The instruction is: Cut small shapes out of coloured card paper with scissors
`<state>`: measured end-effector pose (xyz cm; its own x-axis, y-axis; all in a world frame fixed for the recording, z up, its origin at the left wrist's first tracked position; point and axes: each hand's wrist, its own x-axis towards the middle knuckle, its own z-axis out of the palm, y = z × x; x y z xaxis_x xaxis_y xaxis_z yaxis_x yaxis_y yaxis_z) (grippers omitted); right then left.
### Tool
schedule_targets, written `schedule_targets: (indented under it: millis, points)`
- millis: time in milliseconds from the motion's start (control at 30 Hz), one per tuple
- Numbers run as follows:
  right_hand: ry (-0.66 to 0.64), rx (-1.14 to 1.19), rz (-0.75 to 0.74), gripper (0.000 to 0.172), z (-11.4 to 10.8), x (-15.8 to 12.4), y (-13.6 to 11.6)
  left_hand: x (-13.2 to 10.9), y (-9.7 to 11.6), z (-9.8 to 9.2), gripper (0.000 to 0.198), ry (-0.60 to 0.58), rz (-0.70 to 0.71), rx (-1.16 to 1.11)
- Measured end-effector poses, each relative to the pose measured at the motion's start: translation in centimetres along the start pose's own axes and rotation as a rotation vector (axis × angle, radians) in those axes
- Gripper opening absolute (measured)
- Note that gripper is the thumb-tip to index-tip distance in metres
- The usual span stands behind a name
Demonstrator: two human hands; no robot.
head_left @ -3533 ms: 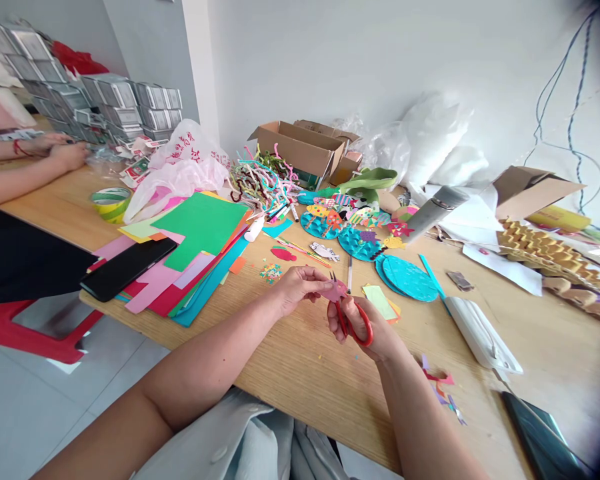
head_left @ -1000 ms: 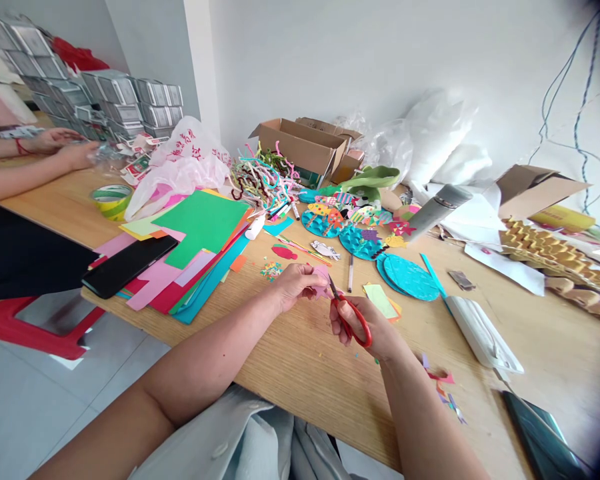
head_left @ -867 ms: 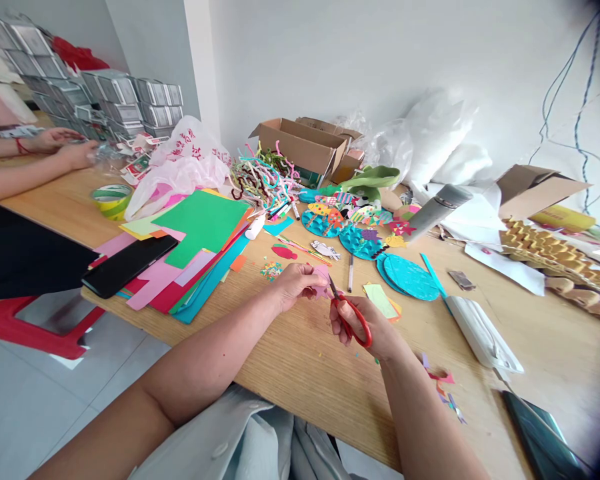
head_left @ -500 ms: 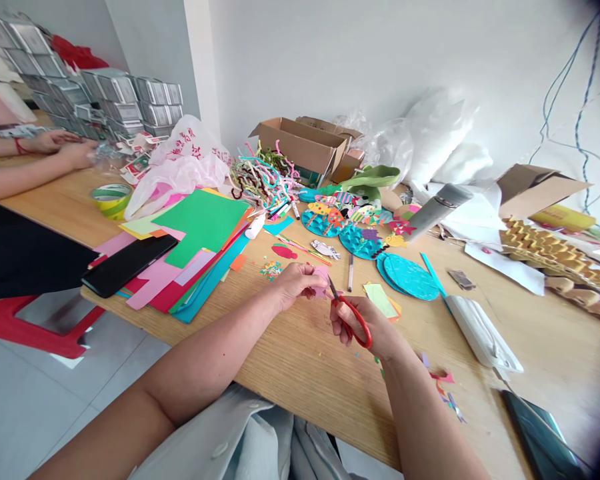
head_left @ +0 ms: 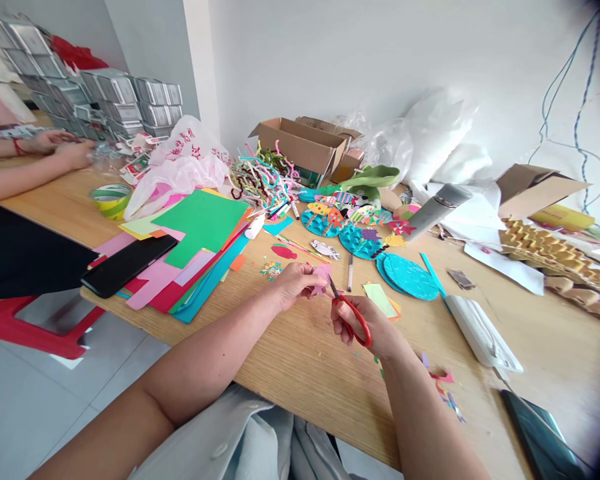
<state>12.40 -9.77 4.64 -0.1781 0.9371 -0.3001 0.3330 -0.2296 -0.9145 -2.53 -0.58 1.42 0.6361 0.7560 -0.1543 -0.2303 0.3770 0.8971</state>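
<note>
My left hand [head_left: 299, 285] pinches a small piece of pink paper [head_left: 322, 275] above the wooden table. Red-handled scissors [head_left: 359, 319] are gripped in my right hand [head_left: 363, 321], their blades at the right edge of the paper. Just beyond lie a fish-shaped white cutout [head_left: 325, 249], a red paper shape [head_left: 284, 251] and a pile of tiny paper bits [head_left: 271, 269]. A pen [head_left: 351, 273] and some pale green paper [head_left: 380, 300] rest behind and beside my right hand.
Stacked coloured paper [head_left: 205, 220] and a black phone [head_left: 130, 265] lie at left. Blue discs [head_left: 411, 276] and paper fish [head_left: 336, 217] are farther back. A white case [head_left: 484, 332] and a dark device [head_left: 543, 433] lie right. Another person's hands [head_left: 73, 152] work far left.
The pink paper has turned slightly between my left fingers, and the scissors' blades have shifted a little against it. Both hands stay in nearly the same place.
</note>
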Motion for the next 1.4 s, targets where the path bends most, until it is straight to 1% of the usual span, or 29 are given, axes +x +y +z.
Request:
schedule_targets:
  millis: [233, 433, 567, 933, 1167, 1400]
  points:
    - [-0.035, -0.007, -0.029, 0.055, -0.15, 0.01, 0.3, 0.15, -0.19, -0.17, 0.015, -0.008, 0.0, 0.042]
    - [-0.046, -0.007, -0.02, 0.056, -0.25, 0.04, 0.45, 0.18, -0.27, -0.26, 0.014, -0.013, 0.002, 0.033]
    - [-0.058, 0.021, -0.041, 0.056, -0.22, 0.09, 0.35, 0.11, -0.14, -0.17, 0.014, -0.013, -0.001, 0.02]
    - [-0.035, 0.071, -0.074, 0.051, 0.13, 0.45, 0.88, 0.15, -0.25, 0.19, 0.016, 0.059, 0.002, -0.022]
    - [-0.019, 0.065, -0.066, 0.047, 0.14, 0.51, 0.92, 0.12, -0.26, 0.32, 0.017, 0.069, 0.006, -0.027]
    - [-0.001, 0.049, -0.046, 0.048, 0.15, 0.44, 0.63, 0.14, -0.34, 0.26, 0.019, 0.067, 0.004, -0.022]
